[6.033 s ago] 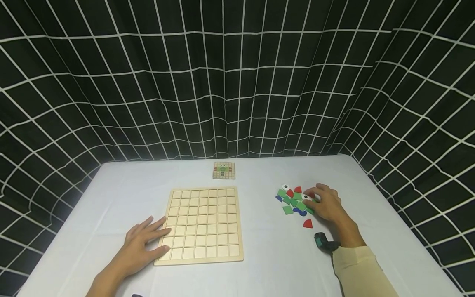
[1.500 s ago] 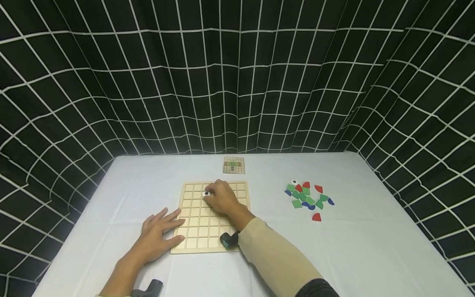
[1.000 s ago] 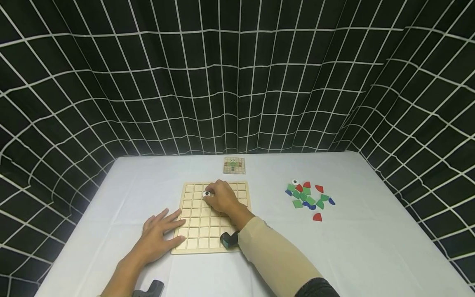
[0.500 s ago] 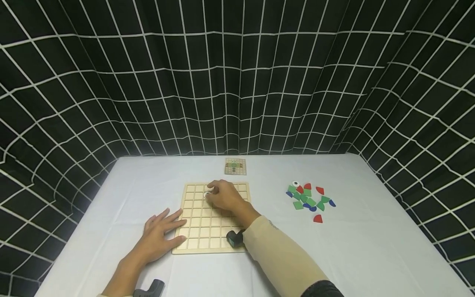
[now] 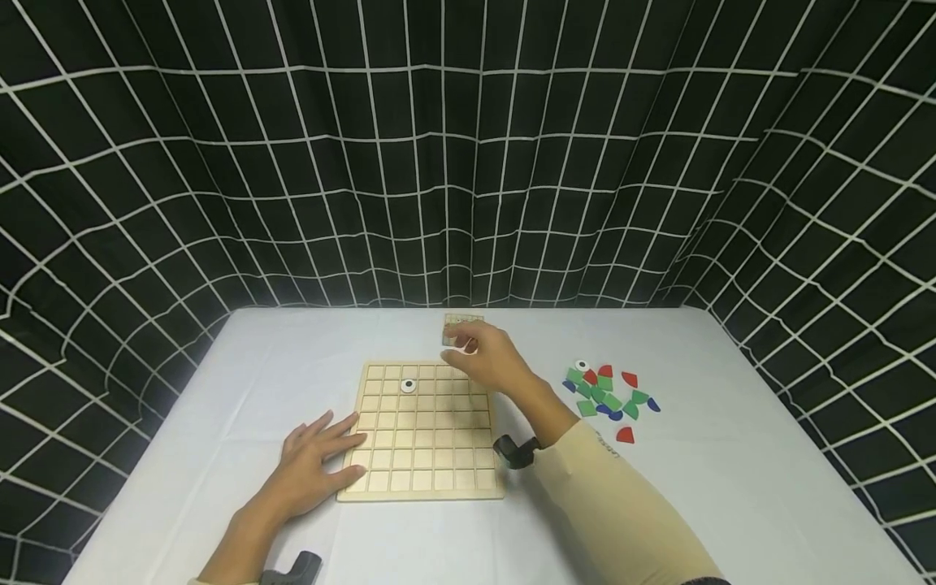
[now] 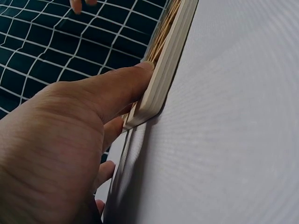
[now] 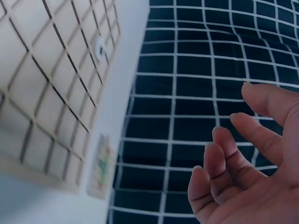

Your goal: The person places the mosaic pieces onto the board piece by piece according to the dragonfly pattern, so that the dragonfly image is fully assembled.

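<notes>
Evidently, the right hand (image 5: 486,353) hovered unladen near the wooden grid board's (image 5: 424,459) far edge, thumb and fingertips apart. The left hand (image 5: 310,463) had fingers spread, touching the board's left edge — adequate bracing, in judgement, against sliding. The round eye piece (image 5: 409,385) lay within the grid; loose coloured pieces (image 5: 610,402) lay rightward. Careful centring within cell borders seemed advisable — seating depth could not be told.

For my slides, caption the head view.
Left hand touches the board bearing one eye piece; right hand hovers empty; loose pieces lie to the right.
</notes>
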{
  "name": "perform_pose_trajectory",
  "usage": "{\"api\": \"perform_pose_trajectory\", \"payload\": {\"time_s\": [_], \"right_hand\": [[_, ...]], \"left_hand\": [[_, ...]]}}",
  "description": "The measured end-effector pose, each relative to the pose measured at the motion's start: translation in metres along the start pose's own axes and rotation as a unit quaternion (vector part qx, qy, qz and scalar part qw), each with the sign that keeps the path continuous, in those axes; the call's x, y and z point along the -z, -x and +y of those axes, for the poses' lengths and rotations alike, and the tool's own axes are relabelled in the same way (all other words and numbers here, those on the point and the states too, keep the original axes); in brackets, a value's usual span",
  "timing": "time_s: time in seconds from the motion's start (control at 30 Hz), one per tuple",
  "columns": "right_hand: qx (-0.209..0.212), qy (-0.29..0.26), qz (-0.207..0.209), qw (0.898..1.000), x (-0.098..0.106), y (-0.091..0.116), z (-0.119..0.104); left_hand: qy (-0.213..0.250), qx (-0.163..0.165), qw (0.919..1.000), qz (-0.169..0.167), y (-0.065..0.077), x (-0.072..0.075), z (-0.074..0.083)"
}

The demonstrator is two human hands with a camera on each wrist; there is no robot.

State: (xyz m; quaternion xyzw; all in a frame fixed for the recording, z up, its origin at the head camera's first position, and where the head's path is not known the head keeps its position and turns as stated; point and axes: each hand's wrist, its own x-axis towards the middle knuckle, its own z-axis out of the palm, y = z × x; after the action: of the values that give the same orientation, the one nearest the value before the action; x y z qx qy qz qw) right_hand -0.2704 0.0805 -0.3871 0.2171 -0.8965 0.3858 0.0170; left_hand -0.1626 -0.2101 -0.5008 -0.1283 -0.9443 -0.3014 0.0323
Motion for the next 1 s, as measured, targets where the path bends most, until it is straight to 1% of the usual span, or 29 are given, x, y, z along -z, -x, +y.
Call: {"api": "perform_pose_trajectory", "payload": {"time_s": [0.13,0.37,0.5,0.6,0.77,1.0], "right_hand": [[0.003,0.005,0.017,1.000,0.019,0.011,-0.004],[0.040,0.028,0.052,0.997,0.053,0.031,-0.010],[0.053,0.047,0.069,0.995,0.072,0.042,-0.009],[0.061,0.054,0.085,0.993,0.086,0.050,-0.007],[0.066,0.064,0.117,0.989,0.106,0.061,0.007],[0.094,0.067,0.160,0.980,0.126,0.073,0.043]], "left_hand": [[0.005,0.001,1.0000,0.001,0.002,-0.001,-0.001],[0.018,-0.005,0.9998,-0.004,0.004,-0.003,-0.004],[0.021,-0.007,0.9997,-0.009,0.006,-0.002,-0.004],[0.018,-0.006,0.9998,-0.007,0.006,-0.001,-0.004],[0.013,-0.003,0.9999,-0.005,0.004,-0.002,-0.005],[-0.003,0.007,1.0000,-0.002,0.000,-0.003,-0.002]]}}
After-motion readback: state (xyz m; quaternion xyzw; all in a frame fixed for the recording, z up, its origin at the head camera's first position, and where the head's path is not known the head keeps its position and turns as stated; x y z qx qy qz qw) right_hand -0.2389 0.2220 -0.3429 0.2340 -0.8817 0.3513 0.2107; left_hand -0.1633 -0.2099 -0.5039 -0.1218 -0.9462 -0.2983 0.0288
